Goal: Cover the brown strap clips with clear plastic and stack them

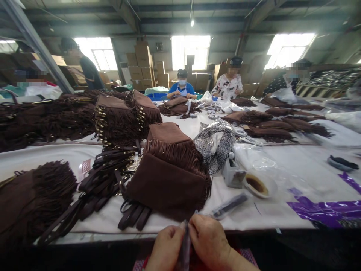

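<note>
My left hand (164,246) and my right hand (209,241) meet at the bottom middle, just below the table's front edge. Both are closed in a pinch on a thin dark strip (185,248) that stands upright between them. Directly ahead on the white table (282,214) lies a brown suede fringed bag (169,177) with dark straps (135,216) trailing from under it.
Piles of brown fringed bags (118,113) and loose dark straps (104,180) fill the left. A small bowl of brown liquid (258,185), a grey box (232,175), a dark tool (229,206) and purple tape (324,210) lie to the right. Several people work at the far side.
</note>
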`<state>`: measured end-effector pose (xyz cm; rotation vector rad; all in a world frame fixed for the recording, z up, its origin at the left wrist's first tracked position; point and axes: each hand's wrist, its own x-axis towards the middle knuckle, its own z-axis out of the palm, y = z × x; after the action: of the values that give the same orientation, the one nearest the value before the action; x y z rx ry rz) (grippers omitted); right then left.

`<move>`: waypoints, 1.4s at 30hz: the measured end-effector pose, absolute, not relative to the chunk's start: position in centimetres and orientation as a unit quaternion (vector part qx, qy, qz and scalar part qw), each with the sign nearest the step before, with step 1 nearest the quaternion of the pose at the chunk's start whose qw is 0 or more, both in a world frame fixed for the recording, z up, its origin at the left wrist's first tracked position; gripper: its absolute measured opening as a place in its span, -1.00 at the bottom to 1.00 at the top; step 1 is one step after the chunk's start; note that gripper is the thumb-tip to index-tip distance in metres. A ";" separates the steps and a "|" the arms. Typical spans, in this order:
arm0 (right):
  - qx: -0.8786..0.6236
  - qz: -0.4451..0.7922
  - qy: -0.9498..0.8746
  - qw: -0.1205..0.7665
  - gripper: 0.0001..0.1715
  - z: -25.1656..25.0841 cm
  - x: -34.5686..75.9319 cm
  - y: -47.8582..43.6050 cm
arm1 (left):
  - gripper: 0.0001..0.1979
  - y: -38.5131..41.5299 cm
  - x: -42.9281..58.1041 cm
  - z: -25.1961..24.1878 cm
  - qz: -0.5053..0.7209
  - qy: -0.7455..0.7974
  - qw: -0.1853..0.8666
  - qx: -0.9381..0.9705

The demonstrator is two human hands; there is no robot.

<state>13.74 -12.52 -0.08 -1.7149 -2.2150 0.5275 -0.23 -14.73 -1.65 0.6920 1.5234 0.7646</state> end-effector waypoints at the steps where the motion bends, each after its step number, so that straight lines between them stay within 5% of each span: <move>1: -0.598 0.186 -0.765 0.150 -0.77 -0.3 13.7 -12.6 | -0.49 -14.7 0.0 -1.6 0.332 0.663 0.597 0.307; 9: -0.524 0.247 -0.784 0.223 -0.76 -0.6 16.1 -12.7 | -0.61 -14.3 1.5 -1.5 0.316 0.649 0.627 0.291; 16: -0.382 0.131 -0.879 0.254 -0.78 -1.0 17.2 -12.3 | -0.72 -14.4 1.1 -1.4 0.316 0.659 0.552 0.401; 28: -0.384 0.196 -0.896 0.107 -0.91 1.1 16.1 -9.6 | -0.67 -15.9 -0.2 -0.2 0.246 0.609 0.383 0.650; 36: -0.264 0.138 -0.951 0.086 -0.88 1.4 15.9 -8.6 | -0.63 -16.2 -0.6 -1.2 0.173 0.635 0.303 0.689; 42: -0.260 0.049 -0.957 0.119 -0.89 0.0 16.0 -9.5 | -0.68 -15.4 -0.3 -0.2 0.176 0.657 0.364 0.636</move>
<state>15.99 -9.45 0.05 -0.7610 -2.7973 0.1444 -0.27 -15.38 -0.22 1.6377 1.6900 0.4536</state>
